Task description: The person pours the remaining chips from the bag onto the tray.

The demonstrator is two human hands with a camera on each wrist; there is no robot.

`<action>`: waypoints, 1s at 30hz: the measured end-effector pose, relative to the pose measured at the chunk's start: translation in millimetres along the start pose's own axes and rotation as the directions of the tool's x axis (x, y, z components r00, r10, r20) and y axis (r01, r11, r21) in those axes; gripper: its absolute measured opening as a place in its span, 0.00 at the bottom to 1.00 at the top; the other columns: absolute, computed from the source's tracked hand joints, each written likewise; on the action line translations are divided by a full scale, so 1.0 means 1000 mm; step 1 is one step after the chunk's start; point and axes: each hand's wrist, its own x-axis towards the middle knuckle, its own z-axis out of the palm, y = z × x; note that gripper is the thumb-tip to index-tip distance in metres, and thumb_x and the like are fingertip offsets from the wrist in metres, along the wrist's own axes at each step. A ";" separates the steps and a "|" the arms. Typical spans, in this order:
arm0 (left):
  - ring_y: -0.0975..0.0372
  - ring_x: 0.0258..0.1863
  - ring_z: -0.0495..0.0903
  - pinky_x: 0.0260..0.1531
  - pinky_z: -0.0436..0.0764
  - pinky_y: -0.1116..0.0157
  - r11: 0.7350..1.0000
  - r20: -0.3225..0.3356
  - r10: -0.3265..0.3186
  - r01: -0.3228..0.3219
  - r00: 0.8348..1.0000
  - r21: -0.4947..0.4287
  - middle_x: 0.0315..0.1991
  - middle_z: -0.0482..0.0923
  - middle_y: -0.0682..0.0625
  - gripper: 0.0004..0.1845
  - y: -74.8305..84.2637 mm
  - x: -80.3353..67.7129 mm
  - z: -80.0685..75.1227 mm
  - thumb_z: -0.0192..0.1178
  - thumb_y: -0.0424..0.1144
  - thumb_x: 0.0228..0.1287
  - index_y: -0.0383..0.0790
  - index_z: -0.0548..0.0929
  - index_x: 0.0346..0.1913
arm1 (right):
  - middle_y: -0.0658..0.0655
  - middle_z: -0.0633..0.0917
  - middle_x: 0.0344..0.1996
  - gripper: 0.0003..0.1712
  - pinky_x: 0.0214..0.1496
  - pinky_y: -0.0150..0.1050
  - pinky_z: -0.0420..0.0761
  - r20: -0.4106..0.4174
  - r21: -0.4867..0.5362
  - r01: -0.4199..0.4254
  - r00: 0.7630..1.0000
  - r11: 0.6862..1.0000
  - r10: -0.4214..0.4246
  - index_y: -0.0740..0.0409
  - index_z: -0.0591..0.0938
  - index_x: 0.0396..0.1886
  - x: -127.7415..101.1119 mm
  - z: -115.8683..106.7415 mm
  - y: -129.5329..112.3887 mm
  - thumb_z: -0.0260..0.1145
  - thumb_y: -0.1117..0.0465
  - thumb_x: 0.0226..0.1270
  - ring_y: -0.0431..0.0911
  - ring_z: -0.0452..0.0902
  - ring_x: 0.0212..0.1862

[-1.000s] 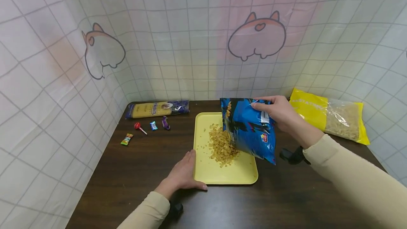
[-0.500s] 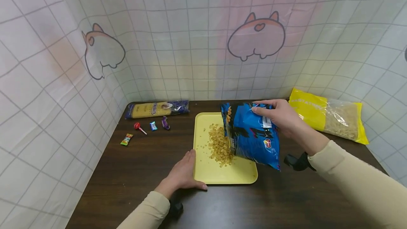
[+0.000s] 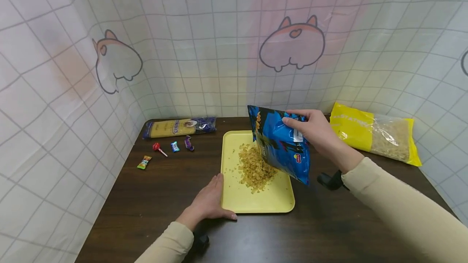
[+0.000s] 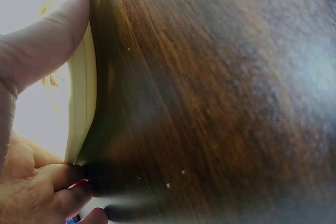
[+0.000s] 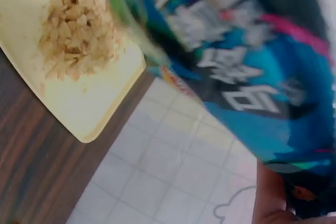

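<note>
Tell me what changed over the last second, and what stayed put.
The right hand keeps its grip on the blue bag and has lifted it slightly, after a small dip, mouth down over the heap of flakes on the yellow tray. The heap looks about the same. The left hand stays against the tray's left edge. The candies, pasta packet and yellow bag have not moved.

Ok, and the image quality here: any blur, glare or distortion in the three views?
Head view: sharp, backdrop grid bowed by the wide lens. Left wrist view: tray washed out white, table soft with a pale glare patch. Right wrist view: blue bag motion-blurred, print unreadable.
</note>
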 end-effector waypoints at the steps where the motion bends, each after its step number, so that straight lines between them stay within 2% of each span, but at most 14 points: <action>1: 0.40 0.80 0.54 0.74 0.65 0.44 1.000 0.002 -0.002 0.002 1.000 -0.002 0.79 0.51 0.27 0.74 0.000 0.000 0.000 0.82 0.62 0.40 0.22 0.49 0.79 | 0.66 0.87 0.54 0.31 0.24 0.36 0.74 -0.019 -0.008 -0.009 1.000 1.000 0.009 0.54 0.75 0.73 0.003 0.001 -0.001 0.64 0.47 0.76 0.43 0.69 0.19; 3: 0.39 0.80 0.54 0.74 0.65 0.44 1.000 0.003 -0.002 0.002 1.000 -0.006 0.79 0.51 0.27 0.74 0.000 -0.001 0.000 0.83 0.61 0.40 0.22 0.49 0.78 | 0.65 0.80 0.66 0.31 0.30 0.36 0.77 -0.037 -0.009 -0.017 0.999 1.000 0.017 0.53 0.75 0.73 0.011 0.002 -0.001 0.63 0.47 0.76 0.44 0.75 0.27; 5: 0.39 0.79 0.55 0.74 0.65 0.44 1.000 0.005 -0.003 0.003 1.000 -0.007 0.79 0.51 0.27 0.75 -0.001 -0.001 0.001 0.83 0.62 0.40 0.21 0.49 0.78 | 0.66 0.79 0.67 0.31 0.33 0.33 0.79 -0.049 -0.005 -0.020 0.999 1.000 0.019 0.52 0.74 0.74 0.018 0.003 -0.001 0.63 0.47 0.77 0.40 0.78 0.31; 6: 0.39 0.79 0.55 0.74 0.65 0.44 1.000 0.005 -0.002 0.002 1.000 -0.006 0.79 0.51 0.27 0.75 -0.001 -0.001 0.001 0.83 0.62 0.40 0.21 0.49 0.78 | 0.66 0.80 0.65 0.30 0.31 0.33 0.77 -0.066 0.010 -0.019 0.998 1.000 0.020 0.52 0.74 0.74 0.021 0.003 -0.001 0.63 0.48 0.77 0.40 0.76 0.27; 7: 0.39 0.79 0.55 0.74 0.65 0.44 1.000 0.004 -0.001 0.001 1.000 -0.004 0.79 0.51 0.27 0.75 -0.001 -0.001 0.001 0.82 0.62 0.40 0.21 0.49 0.78 | 0.67 0.86 0.56 0.30 0.26 0.33 0.72 -0.077 0.021 -0.019 0.997 1.000 0.020 0.52 0.74 0.74 0.025 0.003 -0.001 0.63 0.48 0.77 0.40 0.70 0.21; 10: 0.39 0.79 0.55 0.74 0.66 0.44 1.000 -0.004 0.003 -0.003 1.000 0.002 0.79 0.52 0.26 0.75 0.000 -0.001 0.001 0.83 0.62 0.39 0.21 0.49 0.78 | 0.67 0.86 0.55 0.30 0.25 0.28 0.73 -0.092 0.021 -0.017 0.996 1.000 0.019 0.53 0.74 0.74 0.030 0.003 0.001 0.62 0.49 0.77 0.34 0.68 0.21; 11: 0.39 0.79 0.55 0.74 0.66 0.44 1.000 -0.004 0.003 -0.003 1.000 0.002 0.79 0.52 0.26 0.75 0.000 0.000 0.001 0.83 0.62 0.39 0.21 0.50 0.78 | 0.68 0.86 0.55 0.30 0.28 0.28 0.76 -0.098 0.028 -0.020 0.995 0.999 0.023 0.53 0.73 0.74 0.031 0.003 0.001 0.62 0.49 0.78 0.32 0.72 0.24; 13: 0.39 0.79 0.55 0.74 0.65 0.44 1.000 -0.005 0.002 -0.002 1.000 0.002 0.79 0.52 0.26 0.75 0.001 0.000 0.000 0.83 0.62 0.39 0.21 0.50 0.78 | 0.70 0.87 0.52 0.30 0.24 0.30 0.73 -0.102 0.029 -0.032 0.994 0.999 0.035 0.53 0.74 0.74 0.031 0.002 0.002 0.62 0.49 0.77 0.36 0.67 0.19; 14: 0.39 0.79 0.55 0.74 0.65 0.44 1.000 -0.005 0.003 -0.003 1.000 0.002 0.79 0.52 0.26 0.75 0.001 0.000 0.000 0.83 0.62 0.39 0.21 0.50 0.78 | 0.70 0.84 0.59 0.31 0.26 0.30 0.74 -0.105 0.035 -0.035 0.994 0.999 0.038 0.53 0.73 0.74 0.031 0.002 0.002 0.62 0.48 0.77 0.35 0.69 0.21; 15: 0.39 0.79 0.55 0.74 0.65 0.44 1.000 -0.006 0.002 -0.002 1.000 0.001 0.79 0.52 0.26 0.75 0.001 0.000 -0.001 0.83 0.62 0.39 0.21 0.49 0.78 | 0.70 0.82 0.61 0.31 0.29 0.30 0.77 -0.110 0.043 -0.031 0.993 0.999 0.035 0.53 0.73 0.75 0.030 0.001 0.002 0.62 0.48 0.78 0.34 0.72 0.23; 18: 0.38 0.79 0.55 0.75 0.65 0.44 1.000 -0.005 0.006 -0.006 1.000 -0.005 0.79 0.51 0.26 0.74 0.001 -0.001 0.000 0.82 0.62 0.40 0.20 0.49 0.78 | 0.70 0.86 0.56 0.30 0.22 0.33 0.71 -0.110 0.052 -0.029 0.993 0.998 0.035 0.52 0.73 0.74 0.027 0.001 0.003 0.62 0.48 0.78 0.37 0.63 0.15; 22: 0.38 0.79 0.55 0.75 0.64 0.44 1.000 -0.005 0.009 -0.009 1.000 -0.008 0.79 0.51 0.26 0.73 0.000 -0.001 0.001 0.82 0.61 0.41 0.20 0.49 0.78 | 0.68 0.84 0.61 0.31 0.25 0.31 0.73 -0.112 0.056 -0.022 0.993 0.998 0.028 0.52 0.73 0.74 0.021 -0.001 0.005 0.61 0.47 0.78 0.34 0.69 0.18; 27: 0.39 0.80 0.53 0.76 0.63 0.45 1.000 0.002 0.005 -0.005 1.000 -0.013 0.79 0.50 0.27 0.73 -0.001 -0.001 0.001 0.82 0.62 0.42 0.21 0.49 0.78 | 0.67 0.74 0.71 0.34 0.37 0.23 0.81 -0.115 0.149 -0.018 0.993 0.989 0.036 0.56 0.71 0.76 0.008 -0.012 0.011 0.60 0.45 0.78 0.30 0.79 0.36; 30: 0.39 0.80 0.53 0.76 0.63 0.45 1.000 -0.001 0.010 -0.010 1.000 -0.008 0.79 0.50 0.26 0.74 -0.002 0.000 0.001 0.82 0.62 0.42 0.20 0.49 0.78 | 0.69 0.77 0.67 0.36 0.37 0.23 0.83 -0.200 0.158 0.041 0.980 0.987 -0.009 0.56 0.71 0.76 -0.004 -0.026 0.019 0.60 0.42 0.77 0.29 0.80 0.36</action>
